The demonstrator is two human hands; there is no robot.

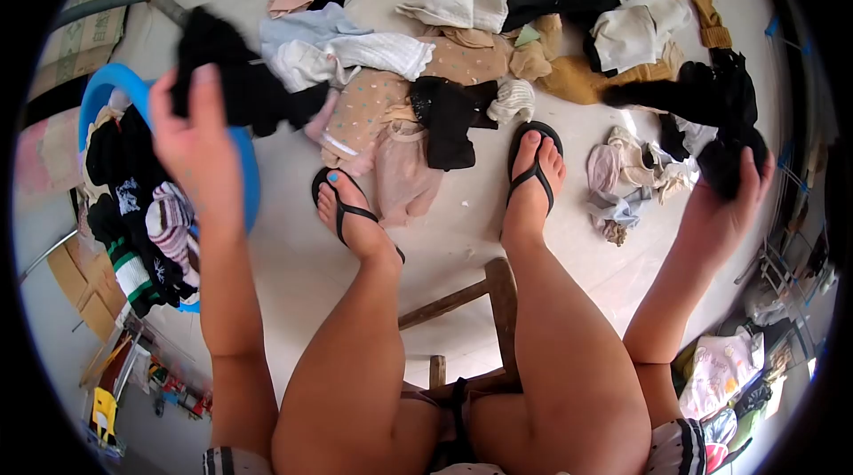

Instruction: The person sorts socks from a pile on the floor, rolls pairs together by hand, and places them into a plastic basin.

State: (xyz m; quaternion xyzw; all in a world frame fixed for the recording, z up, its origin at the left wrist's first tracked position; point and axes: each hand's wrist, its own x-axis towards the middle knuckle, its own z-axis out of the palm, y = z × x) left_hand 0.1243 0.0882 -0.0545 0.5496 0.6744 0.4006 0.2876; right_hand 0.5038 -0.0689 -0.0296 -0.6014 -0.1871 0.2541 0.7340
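On the left, my left hand (203,155) is closed on a black sock (218,66), slightly blurred and held up beside a blue basket (247,177). Far to the right, my right hand (724,222) grips another black sock (733,164), whose bunched end is at my fingers. Dark fabric extends beyond it towards the floor pile, and I cannot tell where one piece ends. Mixed socks fill the basket, among them a striped pink-and-white sock (169,226) and a green-and-white banded one (131,272).
Socks and hosiery lie across the tiled floor, including a white sock (462,2), a dotted beige piece (360,111) and a black sock (451,133). A small pile of pale socks (613,168) lies right of my feet in black flip-flops. Beneath me is a wooden stool (502,306).
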